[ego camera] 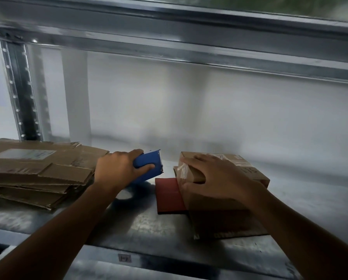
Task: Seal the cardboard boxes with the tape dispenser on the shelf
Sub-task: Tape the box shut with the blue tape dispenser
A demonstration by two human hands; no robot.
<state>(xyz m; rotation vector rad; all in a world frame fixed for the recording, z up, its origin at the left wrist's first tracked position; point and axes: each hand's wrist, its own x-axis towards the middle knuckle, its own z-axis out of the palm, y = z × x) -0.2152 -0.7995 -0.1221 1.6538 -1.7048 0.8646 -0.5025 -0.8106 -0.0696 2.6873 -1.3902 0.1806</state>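
Your left hand (pixel 116 170) wraps its fingers round the blue tape dispenser (pixel 149 162), over the shelf (pixel 149 229). Your right hand (pixel 215 178) curls over the small cardboard box (pixel 249 170) beside it. Judged light and crushable: brace its edges, not the flaps.

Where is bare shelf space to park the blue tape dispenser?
Free: grey metal shelf right of the taped brown cardboard box; front strip between the flattened cardboard stack and flat red pad. Crowded: centre, around the left hand gripping the blue tape dispenser.
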